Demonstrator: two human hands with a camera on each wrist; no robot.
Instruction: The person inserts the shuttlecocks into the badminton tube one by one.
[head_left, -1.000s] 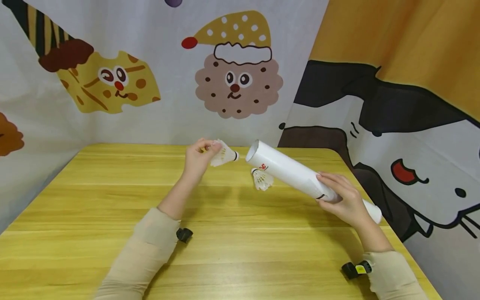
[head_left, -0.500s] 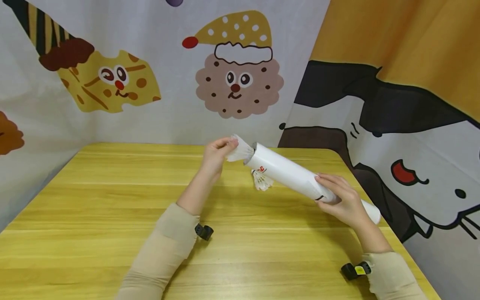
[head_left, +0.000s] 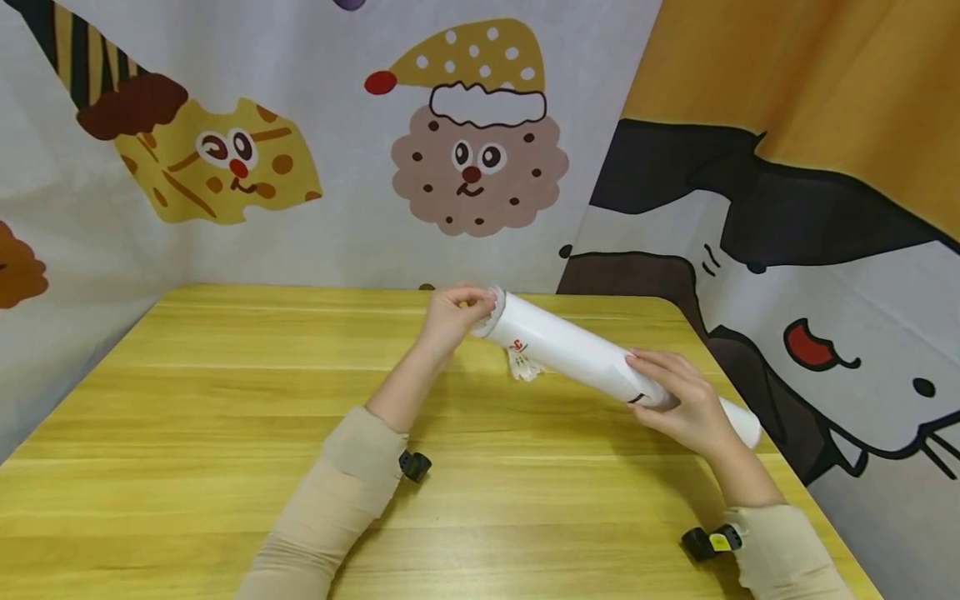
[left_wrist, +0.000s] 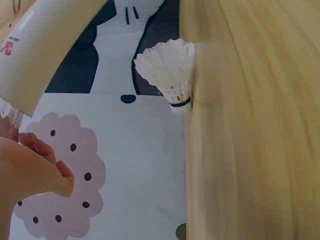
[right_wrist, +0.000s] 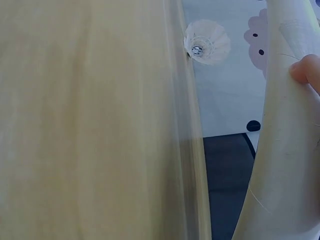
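Note:
My right hand (head_left: 684, 400) grips a white shuttlecock tube (head_left: 570, 346) with a small red mark, round its lower right part. The tube slants above the table, its mouth up at the left. My left hand (head_left: 453, 317) pinches the feather rim of a shuttlecock (left_wrist: 11, 113) at that mouth; most of this shuttlecock is hidden inside the tube. A second shuttlecock (head_left: 522, 365) lies on the table behind and below the tube, partly covered by it in the head view. In the left wrist view this second shuttlecock (left_wrist: 167, 70) shows whole, feathers and dark-banded cork.
The yellow wood-grain table (head_left: 465, 500) extends under both arms. A cloth curtain (head_left: 337, 242) with cartoon prints hangs along its far edge and right side. Each sleeve cuff bears a black camera, such as the left one (head_left: 415, 466).
My left hand has moved right, bringing the pinched shuttlecock to the tube's mouth and cork-first into it, until only the feather rim shows. The right hand and tube have barely shifted.

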